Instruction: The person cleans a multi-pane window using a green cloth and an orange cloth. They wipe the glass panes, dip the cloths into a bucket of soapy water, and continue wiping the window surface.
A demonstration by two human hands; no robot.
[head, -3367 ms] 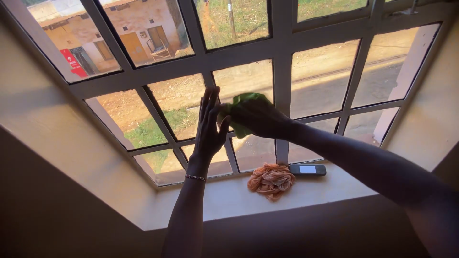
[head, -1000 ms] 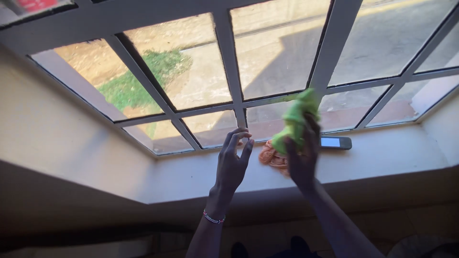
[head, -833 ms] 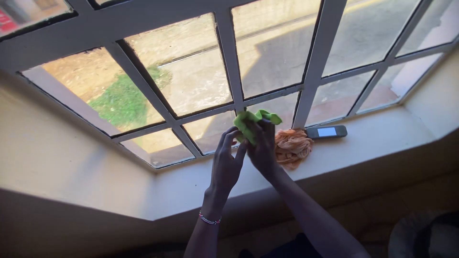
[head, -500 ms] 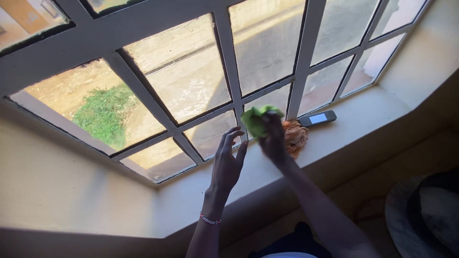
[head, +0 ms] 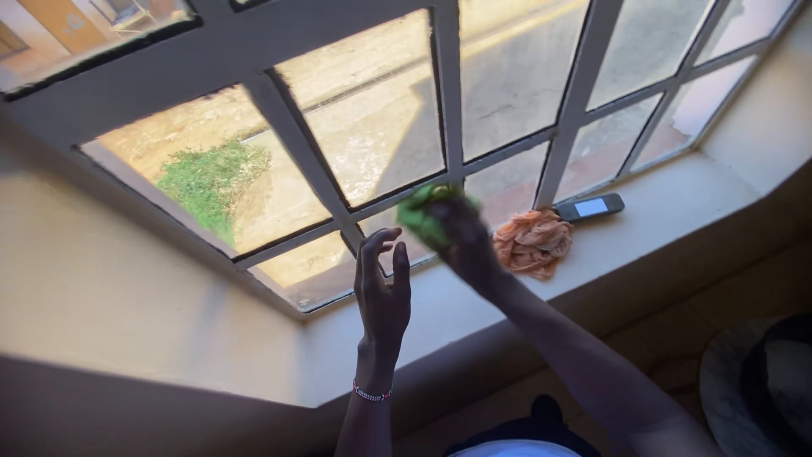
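Green cloth (head: 425, 213) has shifted leftward.

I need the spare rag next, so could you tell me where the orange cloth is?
The orange cloth lies bunched on the window sill, right of centre, between the right hand and the phone.

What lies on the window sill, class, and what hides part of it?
On the window sill lie an orange cloth and a phone. The right hand, clutching a green cloth, covers the sill behind it.
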